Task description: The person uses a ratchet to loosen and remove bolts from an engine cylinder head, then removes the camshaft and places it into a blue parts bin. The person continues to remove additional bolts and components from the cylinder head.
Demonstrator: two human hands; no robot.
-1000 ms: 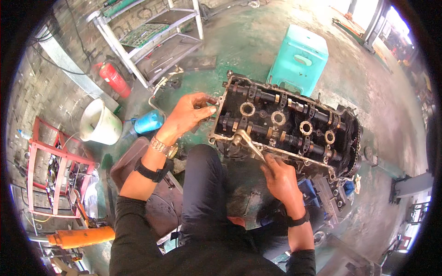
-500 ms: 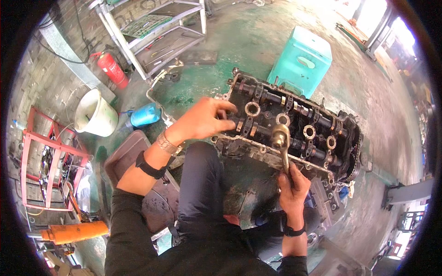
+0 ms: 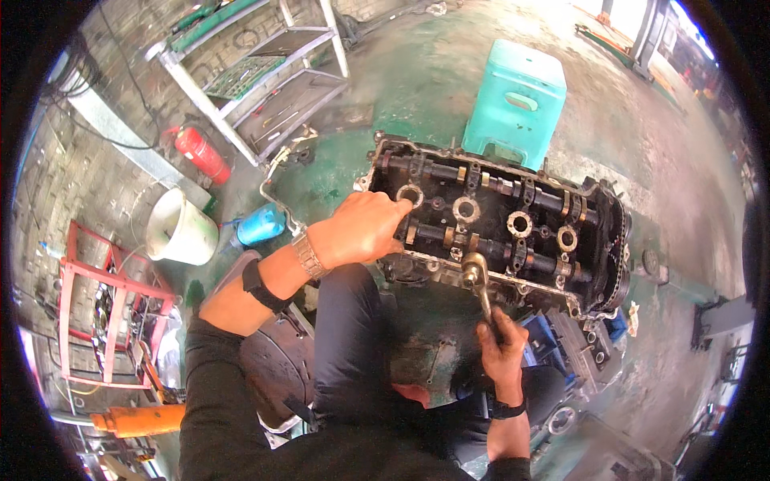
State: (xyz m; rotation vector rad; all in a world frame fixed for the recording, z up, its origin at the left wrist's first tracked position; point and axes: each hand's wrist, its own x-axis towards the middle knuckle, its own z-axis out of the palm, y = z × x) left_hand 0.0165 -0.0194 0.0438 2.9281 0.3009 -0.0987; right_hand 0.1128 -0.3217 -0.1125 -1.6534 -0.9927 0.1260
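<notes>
Right now the person's right hand (image 3: pixel 501 353) is wrapped tight around the handle of a ratchet wrench (image 3: pixel 480 284). The head of the wrench sits on a bolt at the near edge of a big engine top (image 3: pixel 497 220), which stands on the green floor (image 3: pixel 385 96) in front of the person's knees. The left hand (image 3: pixel 361 228) lies flat on the left end of the engine with its fingers loosely bent, pressing down, not gripping anything.

The wrench is hard metal and probably a bit oily, so it could slip. It looks best held far down the handle, as it is now. The engine looks very heavy and stiff, with sharp edges and a chain at its right end.

Around it stand a teal plastic stool (image 3: pixel 517 100) just behind the engine, a white bucket (image 3: pixel 178 228) and a blue can (image 3: pixel 258 224) to the left, a red fire extinguisher (image 3: pixel 200 154), a grey metal shelf (image 3: pixel 257 80) and a red frame (image 3: pixel 96 313). The person's own knees are close under the wrench, so the handle has little room to swing.
</notes>
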